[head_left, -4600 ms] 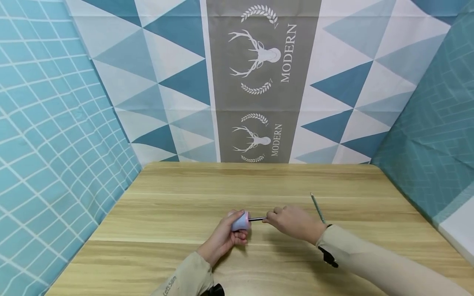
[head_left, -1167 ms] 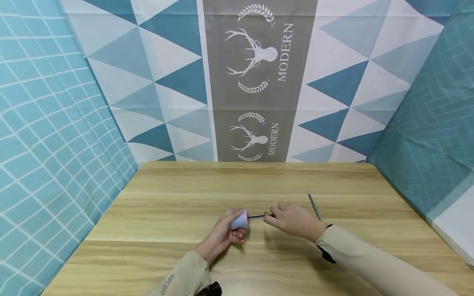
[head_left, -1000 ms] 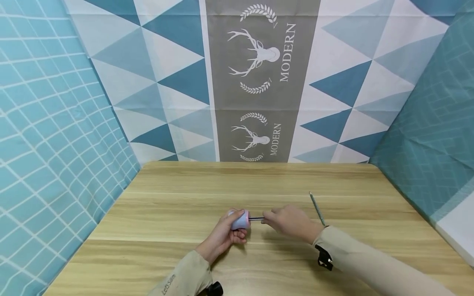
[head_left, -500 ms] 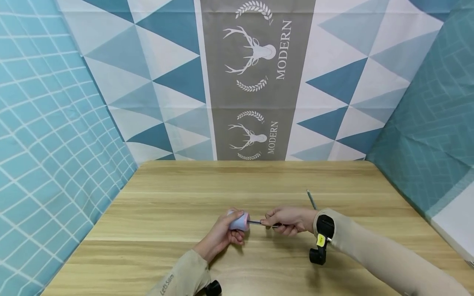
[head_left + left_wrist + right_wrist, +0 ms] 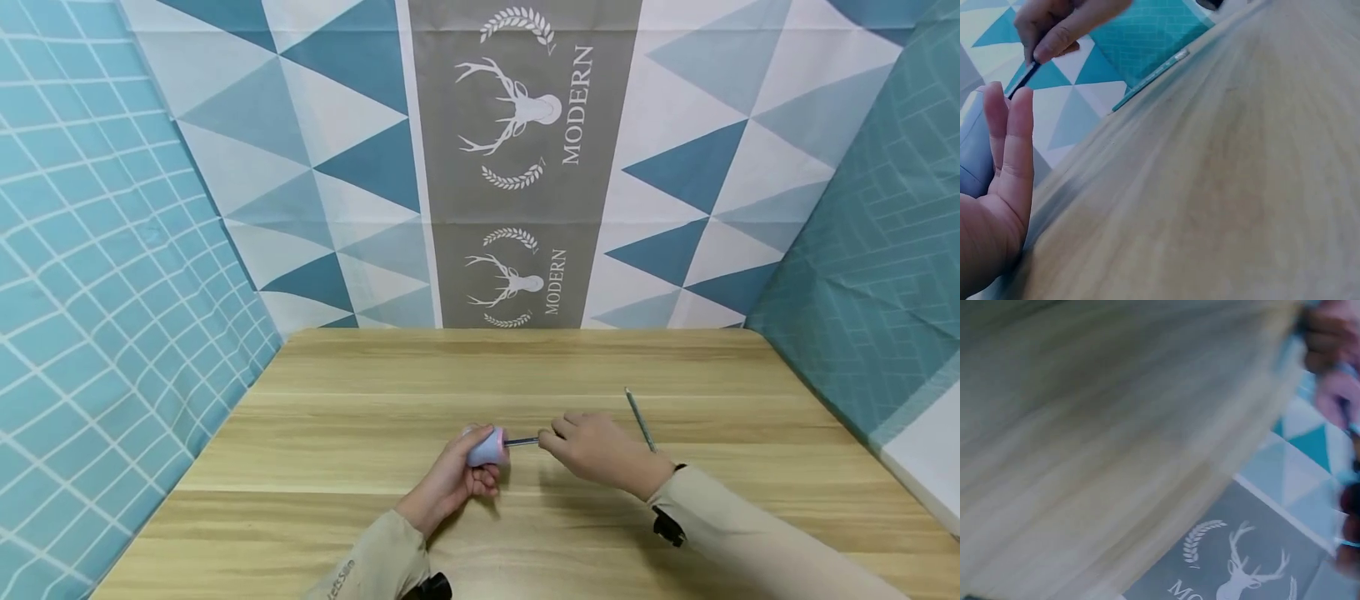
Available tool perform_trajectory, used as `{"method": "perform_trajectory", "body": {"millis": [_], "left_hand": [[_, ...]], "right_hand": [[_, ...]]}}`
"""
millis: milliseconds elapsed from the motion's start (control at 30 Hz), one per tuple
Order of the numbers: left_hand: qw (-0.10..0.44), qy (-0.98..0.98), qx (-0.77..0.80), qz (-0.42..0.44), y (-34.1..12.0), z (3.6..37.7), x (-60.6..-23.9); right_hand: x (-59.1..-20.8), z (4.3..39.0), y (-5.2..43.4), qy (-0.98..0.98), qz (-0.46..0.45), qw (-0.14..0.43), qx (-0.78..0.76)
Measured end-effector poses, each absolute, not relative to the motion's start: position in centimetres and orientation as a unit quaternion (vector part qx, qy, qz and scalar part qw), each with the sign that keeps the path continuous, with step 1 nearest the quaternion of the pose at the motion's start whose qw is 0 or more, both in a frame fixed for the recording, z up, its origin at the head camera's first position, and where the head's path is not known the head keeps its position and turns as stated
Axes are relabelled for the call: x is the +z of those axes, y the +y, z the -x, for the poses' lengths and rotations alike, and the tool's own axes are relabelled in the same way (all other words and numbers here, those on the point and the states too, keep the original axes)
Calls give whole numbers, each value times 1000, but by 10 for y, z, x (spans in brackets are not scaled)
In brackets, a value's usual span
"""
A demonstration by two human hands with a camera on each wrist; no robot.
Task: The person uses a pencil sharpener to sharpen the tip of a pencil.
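Low and just left of centre in the head view, the left hand (image 5: 459, 471) curls its grip around the pale blue screwdriver handle (image 5: 486, 448), steadying it just above the wooden bench (image 5: 360, 433) with the socket end facing right. That way the thin metal shaft (image 5: 522, 442) lies level between the two hands. The right hand (image 5: 596, 450), immediately right of the handle, pinches the shaft's free end between thumb and fingertips, knuckles up and wrist bent slightly, forearm running in from the lower right of the frame. A second slim metal shaft (image 5: 640, 420) lies loose on the bench just beyond the right hand, angled toward the patterned backdrop (image 5: 525, 158). The right wrist view is too blurred to add detail.
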State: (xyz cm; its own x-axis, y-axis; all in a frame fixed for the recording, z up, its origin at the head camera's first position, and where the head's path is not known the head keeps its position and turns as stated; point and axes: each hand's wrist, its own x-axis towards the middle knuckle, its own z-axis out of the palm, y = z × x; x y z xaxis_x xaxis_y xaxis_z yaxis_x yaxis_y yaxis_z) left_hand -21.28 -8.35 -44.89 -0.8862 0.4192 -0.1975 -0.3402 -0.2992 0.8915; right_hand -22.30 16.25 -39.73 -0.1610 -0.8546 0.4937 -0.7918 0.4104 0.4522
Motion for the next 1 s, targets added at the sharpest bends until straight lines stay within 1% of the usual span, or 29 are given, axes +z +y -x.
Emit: {"method": "perform_trajectory", "body": {"millis": [33, 67, 133, 200, 233, 267, 300, 333, 367, 433, 500, 600, 633, 700, 767, 800, 833, 900, 933, 967, 1000], "left_hand": [[238, 540, 807, -33, -84, 213, -449], [241, 538, 807, -29, -84, 214, -448], [245, 534, 809, -24, -85, 214, -449], [244, 532, 810, -23, -85, 214, -449], [243, 531, 811, -21, -85, 214, -449], [240, 531, 812, -22, -85, 214, -449], [236, 530, 814, -21, -85, 214, -450], [231, 529, 816, -19, -85, 213, -450], [226, 529, 818, -18, -84, 213, -450], [218, 532, 818, -22, -84, 213, -450], [211, 538, 816, -25, -83, 213, -451], [204, 553, 807, -34, -82, 212, -451], [203, 557, 804, -36, -82, 212, -451], [204, 566, 798, -42, -82, 212, -451], [207, 576, 790, -49, -82, 211, -450], [209, 578, 787, -52, -82, 210, -450], [211, 580, 785, -55, -82, 210, -450], [213, 582, 782, -59, -82, 209, -450], [215, 581, 783, -59, -81, 209, -450], [218, 578, 784, -58, -81, 209, -450], [221, 574, 786, -56, -80, 209, -450]], "right_hand": [[-399, 224, 162, -739, -537, 398, -86], [-401, 226, 161, -724, -534, 422, -112], [-404, 229, 159, -708, -529, 450, -127], [-407, 232, 155, -709, -524, 458, -112], [-408, 233, 153, -718, -520, 453, -90], [-409, 233, 151, -731, -514, 444, -66], [-410, 233, 148, -752, -505, 421, -37], [-410, 233, 146, -781, -494, 382, 2], [-409, 231, 144, -812, -480, 330, 45], [-406, 229, 142, -867, -430, 204, 147], [-401, 227, 141, -895, -361, 62, 256], [-394, 228, 143, -870, -245, -126, 409], [-394, 229, 144, -854, -207, -177, 443], [-393, 230, 147, -821, -136, -262, 489], [-393, 229, 150, -797, -95, -324, 501], [-393, 228, 152, -792, -88, -340, 500], [-394, 227, 153, -788, -91, -343, 503], [-394, 223, 155, -793, -130, -318, 503], [-395, 221, 156, -808, -166, -284, 489], [-395, 219, 157, -829, -213, -233, 462], [-396, 217, 158, -848, -271, -169, 424]]}}
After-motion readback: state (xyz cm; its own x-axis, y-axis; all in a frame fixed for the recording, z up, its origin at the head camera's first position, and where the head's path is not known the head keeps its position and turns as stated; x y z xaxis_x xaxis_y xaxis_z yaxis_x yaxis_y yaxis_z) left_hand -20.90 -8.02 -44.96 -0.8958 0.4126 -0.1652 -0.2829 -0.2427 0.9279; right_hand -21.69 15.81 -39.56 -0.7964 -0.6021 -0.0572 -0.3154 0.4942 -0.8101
